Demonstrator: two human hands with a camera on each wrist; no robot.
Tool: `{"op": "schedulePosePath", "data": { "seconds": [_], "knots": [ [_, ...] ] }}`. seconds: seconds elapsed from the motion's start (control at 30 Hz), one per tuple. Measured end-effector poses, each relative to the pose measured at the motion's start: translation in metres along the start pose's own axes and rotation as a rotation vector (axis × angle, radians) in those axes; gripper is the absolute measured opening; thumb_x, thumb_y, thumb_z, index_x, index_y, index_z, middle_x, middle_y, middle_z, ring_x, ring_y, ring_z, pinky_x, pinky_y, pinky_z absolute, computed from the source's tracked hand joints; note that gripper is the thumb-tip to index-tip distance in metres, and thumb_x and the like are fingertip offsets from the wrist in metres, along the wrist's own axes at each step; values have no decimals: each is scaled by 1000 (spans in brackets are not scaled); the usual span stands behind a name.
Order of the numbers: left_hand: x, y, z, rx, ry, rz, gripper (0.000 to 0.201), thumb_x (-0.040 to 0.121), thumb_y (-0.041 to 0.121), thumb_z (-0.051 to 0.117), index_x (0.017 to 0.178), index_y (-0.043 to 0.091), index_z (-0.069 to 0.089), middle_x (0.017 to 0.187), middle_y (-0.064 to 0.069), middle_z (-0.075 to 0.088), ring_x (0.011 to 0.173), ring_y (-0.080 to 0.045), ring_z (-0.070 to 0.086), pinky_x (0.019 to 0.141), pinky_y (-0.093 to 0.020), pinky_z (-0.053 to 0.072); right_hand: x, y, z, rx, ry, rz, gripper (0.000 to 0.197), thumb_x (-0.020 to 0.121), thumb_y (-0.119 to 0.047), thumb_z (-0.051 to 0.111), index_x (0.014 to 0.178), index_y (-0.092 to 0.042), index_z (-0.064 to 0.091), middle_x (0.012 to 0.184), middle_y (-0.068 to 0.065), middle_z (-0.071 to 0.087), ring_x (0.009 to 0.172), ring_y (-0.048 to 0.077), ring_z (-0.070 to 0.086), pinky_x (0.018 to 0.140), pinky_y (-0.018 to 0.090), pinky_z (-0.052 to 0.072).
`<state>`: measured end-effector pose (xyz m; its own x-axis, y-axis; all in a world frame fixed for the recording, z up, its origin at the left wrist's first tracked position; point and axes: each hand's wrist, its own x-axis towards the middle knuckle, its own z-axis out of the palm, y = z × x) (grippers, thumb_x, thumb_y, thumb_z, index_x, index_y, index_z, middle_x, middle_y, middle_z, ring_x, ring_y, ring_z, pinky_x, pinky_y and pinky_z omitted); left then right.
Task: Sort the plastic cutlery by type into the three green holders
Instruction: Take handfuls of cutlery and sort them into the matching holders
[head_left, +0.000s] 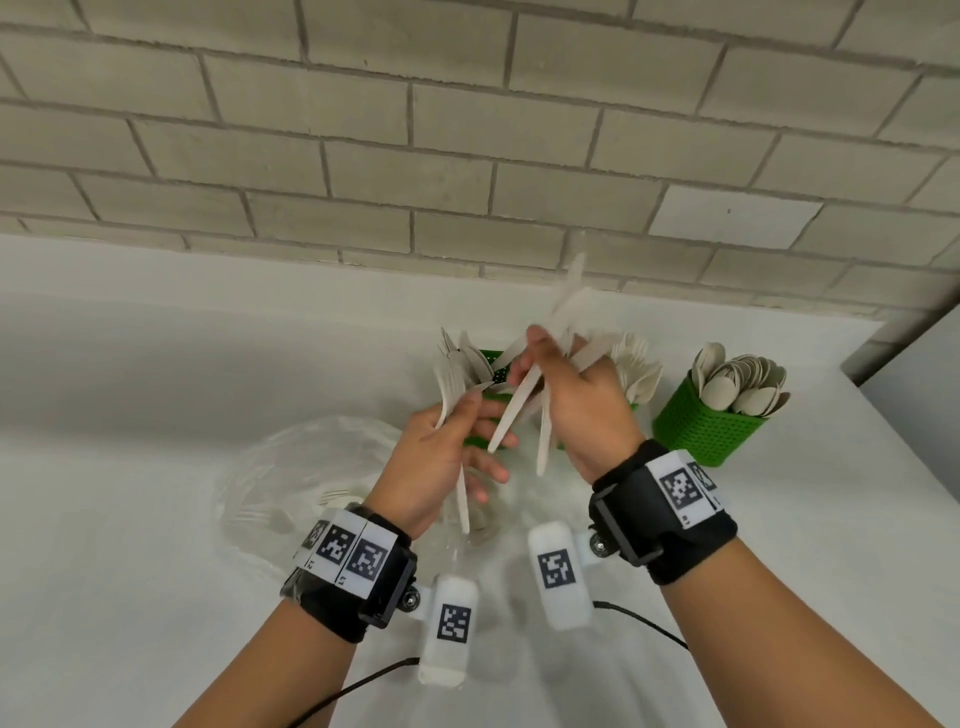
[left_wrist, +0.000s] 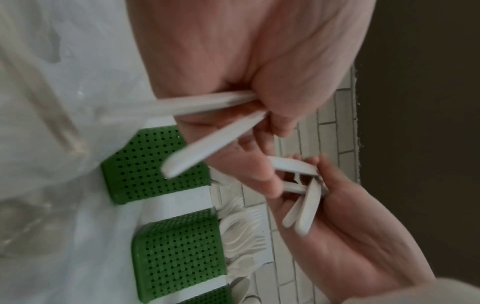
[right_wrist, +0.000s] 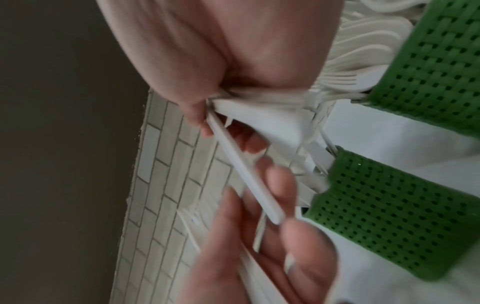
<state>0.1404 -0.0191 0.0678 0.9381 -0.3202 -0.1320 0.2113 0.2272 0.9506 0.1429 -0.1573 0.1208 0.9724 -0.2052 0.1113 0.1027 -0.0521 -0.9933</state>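
Both hands are up above the white desk (head_left: 130, 519), meeting over the middle of it. The left hand (head_left: 439, 457) has its fingers curled round a fork (head_left: 451, 410), tines pointing up toward the far edge, handle running down past the palm. In the left wrist view two handles poke out of that same fist, so it may be holding more than one piece — the blur makes it hard to count.

The right hand (head_left: 582, 410) is clamped on a bundle of knives (head_left: 517, 402), their handles angled down toward the left hand's fingertips, with more white pieces sticking up above the knuckles; which type those upper ones are, I cannot tell.

Behind the hands, toward the far edge, stand the green holders. The right-hand holder (head_left: 701, 421) sits near the right edge of the desk and is packed with spoons (head_left: 737, 382), bowls up. The middle holder (left_wrist: 179, 253) is mostly hidden behind the right hand in the head view — forks show above its rim. The left holder (left_wrist: 145, 164) is half hidden by the left hand, white cutlery standing in it.

Near the left wrist, on the desk, lies a clear plastic bag (head_left: 291, 467) with a few forks inside.
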Motion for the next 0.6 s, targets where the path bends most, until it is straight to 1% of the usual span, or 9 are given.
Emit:
{"op": "schedulePosePath", "data": {
  "seconds": [0.03,0.07,0.1,0.17,0.2,0.3,0.43,0.53,0.6],
  "knots": [
    [1,-1,-3,-9,52,-4,40,101,40,43,103,10,70,87,-12,72,49,-20,60,34,-22,39,5,0,-1,93,51,10,33,101,-24,49,80,-1,58,62,11,59,55,21,59,58,31,52],
    [1,-2,-6,-15,96,-1,40,102,39,43,102,10,70,84,-10,72,45,-18,57,33,-20,33,9,0,-3,182,83,23,31,102,-25,48,81,-4,56,59,7,56,51,22,56,53,32,51],
    [1,-1,-8,-14,128,9,39,102,39,43,100,10,70,79,-6,69,42,-16,52,33,-18,27,13,1,-5,223,107,23,30,102,-27,48,79,-8,54,53,2,50,44,20,48,46,30,45],
    [2,3,-12,-10,161,52,38,103,37,43,94,12,70,71,-2,63,37,-12,40,35,-17,20,21,3,-7,193,154,-6,33,100,-31,53,72,-14,49,45,-5,38,37,14,35,43,27,33],
    [3,6,-14,-16,167,80,38,103,36,42,92,13,71,69,-1,61,37,-12,36,36,-17,18,26,5,-8,168,174,-24,36,97,-32,58,67,-17,46,43,-7,36,38,13,33,46,27,32],
    [7,17,-17,-45,170,137,39,104,33,43,87,12,71,66,-1,57,37,-11,31,40,-22,15,45,6,-7,124,243,-59,41,90,-35,68,60,-20,43,42,-10,40,43,11,40,58,32,41],
    [13,31,-18,-62,161,149,39,103,34,44,88,10,70,64,0,54,38,-10,29,44,-26,13,69,6,8,124,232,-139,36,84,-32,74,62,-19,48,47,-10,50,49,11,49,62,30,48],
    [16,35,-19,-63,163,159,39,103,35,44,86,12,71,63,0,54,38,-9,29,44,-25,13,81,13,20,48,181,-149,37,75,-28,83,62,-16,50,54,1,54,54,15,52,61,25,49],
    [17,35,-20,-75,162,155,39,103,34,44,86,12,70,63,0,54,38,-9,29,43,-24,13,85,23,26,12,146,-121,38,68,-23,88,62,-15,51,59,6,53,57,18,52,59,25,50]
  ]
}}
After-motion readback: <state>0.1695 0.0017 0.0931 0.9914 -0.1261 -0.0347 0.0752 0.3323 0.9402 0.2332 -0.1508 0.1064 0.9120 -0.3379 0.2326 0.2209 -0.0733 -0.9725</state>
